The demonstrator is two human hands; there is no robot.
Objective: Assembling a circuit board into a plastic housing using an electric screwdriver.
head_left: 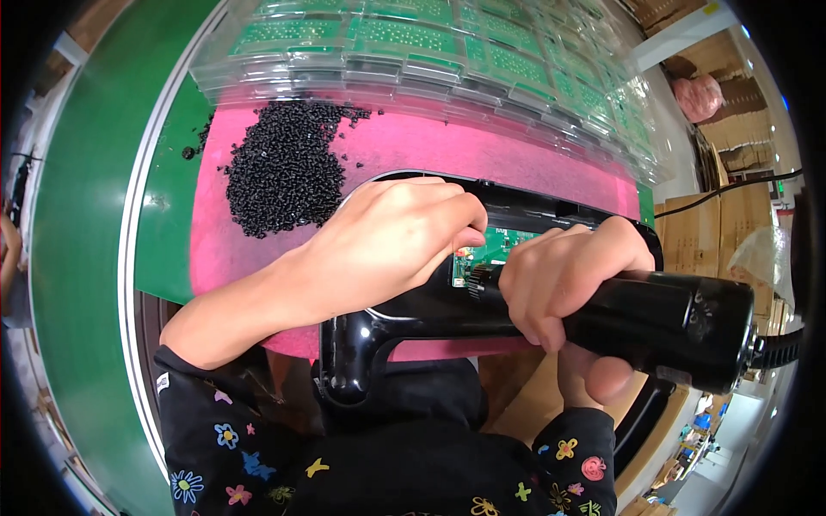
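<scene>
A glossy black plastic housing (351,353) lies before me with a green circuit board (496,245) inside it. My right hand (572,271) is wrapped round a thick black electric screwdriver (680,331), its nose pointing left at the board. Over the board's left edge, my left hand (404,228) is closed, thumb and fingers bent together near the screwdriver's tip. Whatever those fingers hold, if anything, is hidden. Part of the board and much of the housing are covered by my hands.
A pile of tiny black screw-like pieces (288,168) sits on the pink mat (413,142), with a few strays on the green table (163,232). Stacked clear trays (413,64) of green boards stand behind. A cable leaves the screwdriver's rear; cardboard boxes (697,249) are at right.
</scene>
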